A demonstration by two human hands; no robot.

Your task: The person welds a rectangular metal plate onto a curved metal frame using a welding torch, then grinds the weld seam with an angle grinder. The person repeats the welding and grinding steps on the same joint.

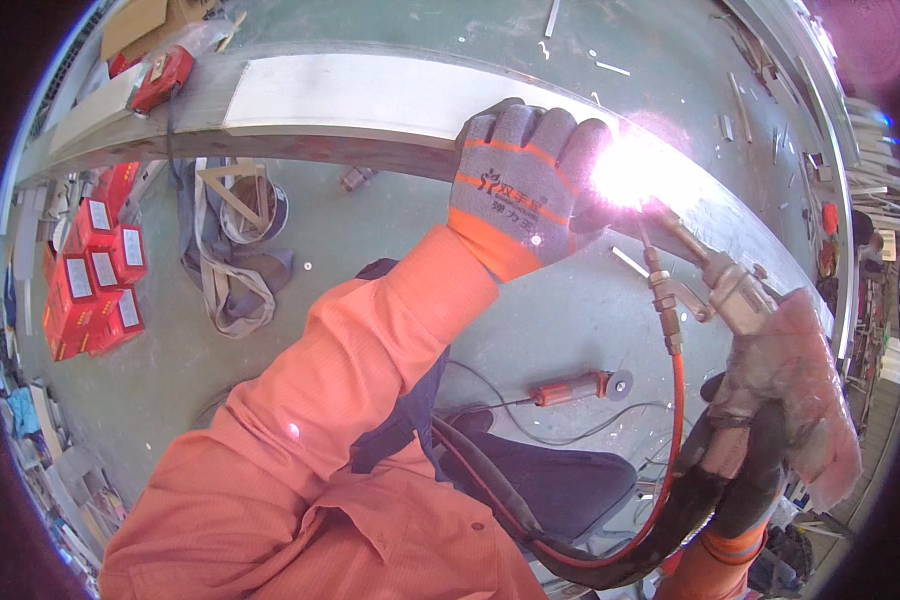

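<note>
A long pale metal beam (350, 95) runs across in front of me. My left hand (515, 180), in a grey and orange glove, has its fingers curled over the beam's near edge. Just right of that hand, a glaring white-violet arc burns at the beam and hides the spot beneath it. My right hand (740, 465), in a dark glove, is closed round a welding torch (740, 295) whose tip points into the glare. Clear plastic wraps part of the torch body. A thin side nozzle with a brass valve (665, 305) is fixed beside the tip and fed by an orange-red hose (678, 430).
An angle grinder (575, 388) lies on the green floor (370, 230) with its cord trailing. Red boxes (95, 275) are stacked at left, near grey straps (235, 300) and a bucket (270, 215). A red device (163, 78) sits on the beam. A thick cable (590, 570) crosses below me.
</note>
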